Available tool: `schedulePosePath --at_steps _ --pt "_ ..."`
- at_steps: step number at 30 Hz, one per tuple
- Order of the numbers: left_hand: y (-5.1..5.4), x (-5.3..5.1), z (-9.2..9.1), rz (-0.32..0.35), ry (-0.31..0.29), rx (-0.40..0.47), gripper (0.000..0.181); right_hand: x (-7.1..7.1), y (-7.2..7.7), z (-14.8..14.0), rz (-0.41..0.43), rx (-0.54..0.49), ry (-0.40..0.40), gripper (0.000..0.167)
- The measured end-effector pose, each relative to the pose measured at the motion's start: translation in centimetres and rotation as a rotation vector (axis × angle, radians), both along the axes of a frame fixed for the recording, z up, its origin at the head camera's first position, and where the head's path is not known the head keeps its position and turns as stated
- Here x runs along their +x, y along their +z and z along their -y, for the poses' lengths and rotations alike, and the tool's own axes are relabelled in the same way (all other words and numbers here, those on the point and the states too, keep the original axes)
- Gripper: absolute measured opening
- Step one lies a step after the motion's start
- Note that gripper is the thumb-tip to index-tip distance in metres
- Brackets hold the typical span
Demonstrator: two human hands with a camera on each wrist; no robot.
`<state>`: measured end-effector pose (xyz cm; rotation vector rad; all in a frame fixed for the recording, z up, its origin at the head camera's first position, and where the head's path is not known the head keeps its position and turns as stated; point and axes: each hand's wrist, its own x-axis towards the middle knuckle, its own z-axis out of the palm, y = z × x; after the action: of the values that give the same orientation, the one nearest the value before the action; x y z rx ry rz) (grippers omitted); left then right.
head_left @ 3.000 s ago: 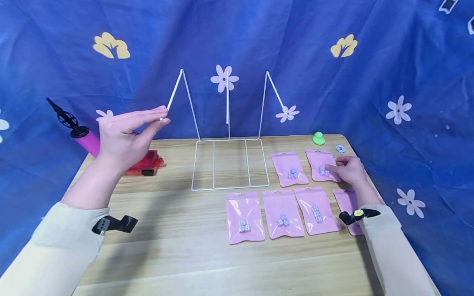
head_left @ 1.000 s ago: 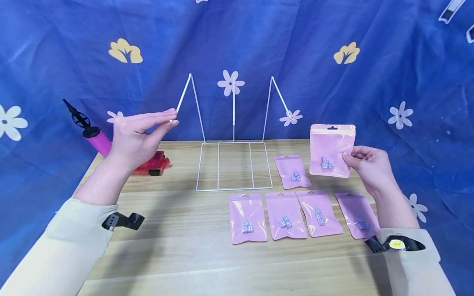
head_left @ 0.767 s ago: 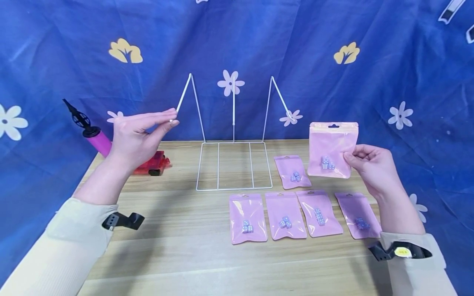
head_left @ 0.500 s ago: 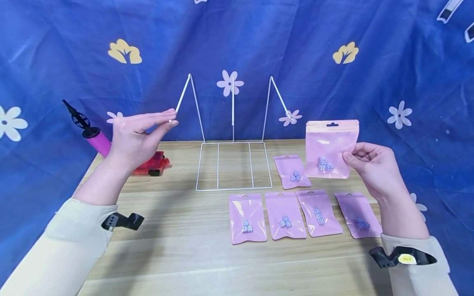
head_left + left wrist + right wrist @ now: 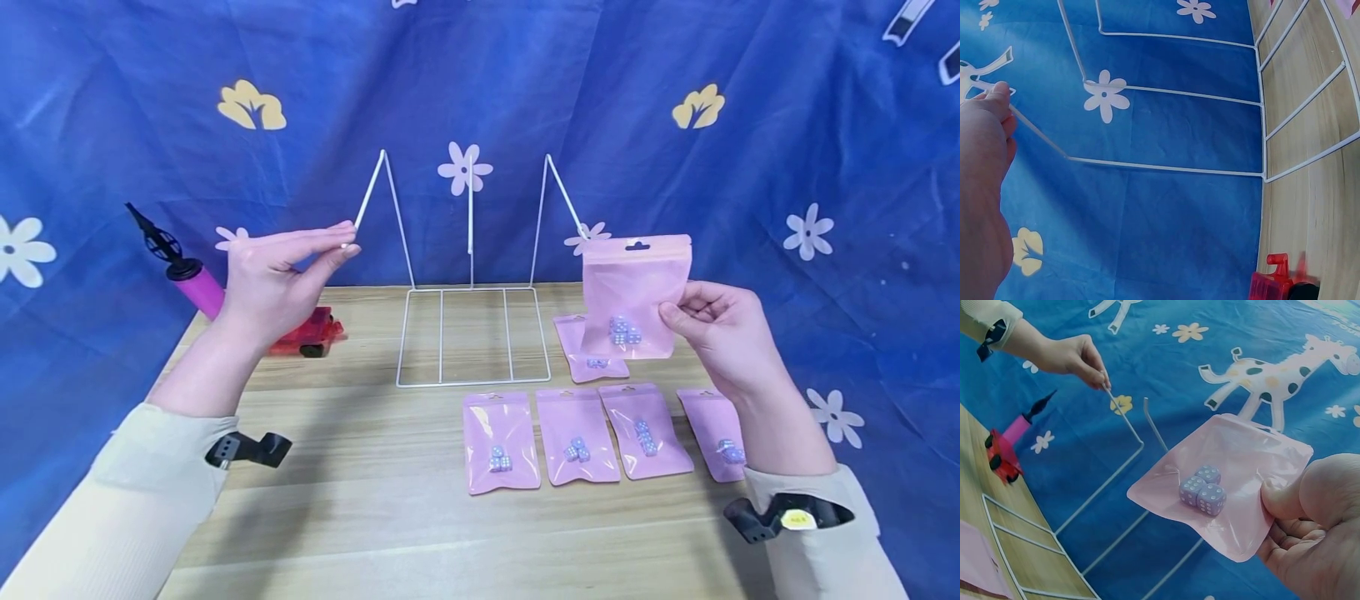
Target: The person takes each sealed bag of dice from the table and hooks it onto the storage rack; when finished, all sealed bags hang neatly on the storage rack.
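My left hand (image 5: 273, 275) pinches the tip of the left arm (image 5: 370, 192) of a white wire display rack (image 5: 472, 384). In the left wrist view, thumb and fingers meet at that wire end. My right hand (image 5: 723, 342) holds a pink zip bag (image 5: 633, 279) upright by its right side, thumb in front, above the table. A hang hole is at the bag's top, and several pale purple dice (image 5: 1202, 490) show through the front. The bag is right of the rack, near its right arm (image 5: 564, 193), and partly covers another pink bag (image 5: 570, 337) lying behind it.
Several pink bags with dice lie in a front row, from a left one (image 5: 501, 425) to a right one (image 5: 712, 421) partly behind my right wrist. A pink-and-black pump (image 5: 201, 290) and red toy car (image 5: 309, 333) are at the left. A blue cloth (image 5: 315, 100) hangs behind.
My right hand has gripped the back-right bag, lifted it off the table, and lately moved it left toward the rack. My left hand keeps its pinch on the wire arm.
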<state>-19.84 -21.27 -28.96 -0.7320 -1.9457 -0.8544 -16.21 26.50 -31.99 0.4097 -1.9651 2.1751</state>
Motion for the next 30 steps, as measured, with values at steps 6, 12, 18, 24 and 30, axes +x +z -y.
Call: schedulePosePath --at_steps 6,12,18,24,30 --pt "0.0 0.1 -0.1 -0.017 -0.015 -0.005 0.062 -0.8 -0.4 1.3 0.028 0.037 0.002 0.005" --pt "-0.2 -0.1 0.1 -0.008 -0.014 -0.011 0.06 -1.5 -0.8 2.3 0.044 0.047 0.012 0.002" --pt "-0.6 -0.7 0.9 -0.043 -0.024 -0.078 0.052 -2.1 -1.1 3.1 0.062 0.037 0.01 0.022" --pt "-0.7 -0.9 1.3 -0.044 -0.031 -0.083 0.049 -2.8 -1.5 3.4 0.062 0.036 0.017 0.002" --pt "-0.8 -0.9 1.3 -0.042 -0.031 -0.08 0.048 -3.6 -2.2 3.7 0.079 0.014 0.03 0.005"
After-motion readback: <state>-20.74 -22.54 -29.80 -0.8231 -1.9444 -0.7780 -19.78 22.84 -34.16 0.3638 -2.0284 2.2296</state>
